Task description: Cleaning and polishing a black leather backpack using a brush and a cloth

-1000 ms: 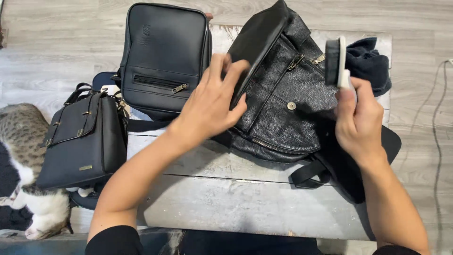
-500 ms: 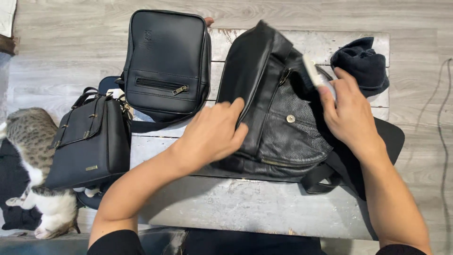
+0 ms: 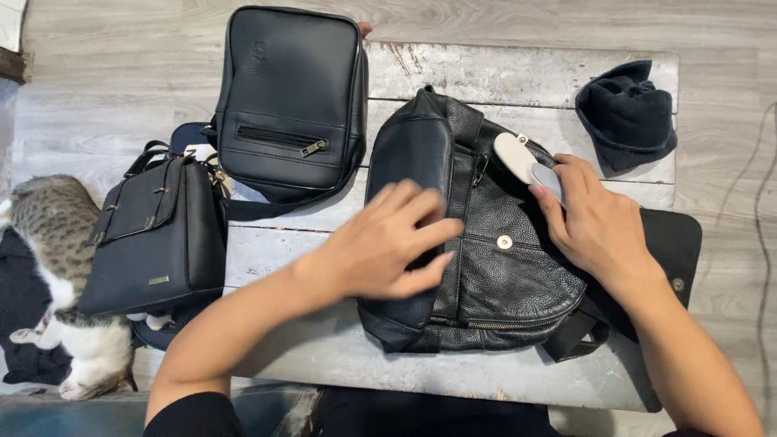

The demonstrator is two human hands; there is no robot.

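A black pebbled-leather backpack (image 3: 502, 267) lies flat on a worn whitish wooden table (image 3: 453, 69). My left hand (image 3: 388, 243) rests palm down on the backpack's left side, fingers spread. In my right hand (image 3: 591, 222) I hold a white-backed brush (image 3: 522, 158), its bristle side pressed against the upper part of the backpack near a zip. The backpack's open flap (image 3: 672, 243) lies out to the right under my right wrist.
A black zip-pocket bag (image 3: 287, 97) sits at the table's back left. A small black handbag (image 3: 154, 235) stands off the left edge. A dark blue cloth (image 3: 627, 113) lies at the back right. A tabby cat (image 3: 48, 283) lies on the floor, left.
The backpack went from propped up to lying flat and nearer me. My left hand moved from its edge onto its side. The brush came down from the air onto the leather.
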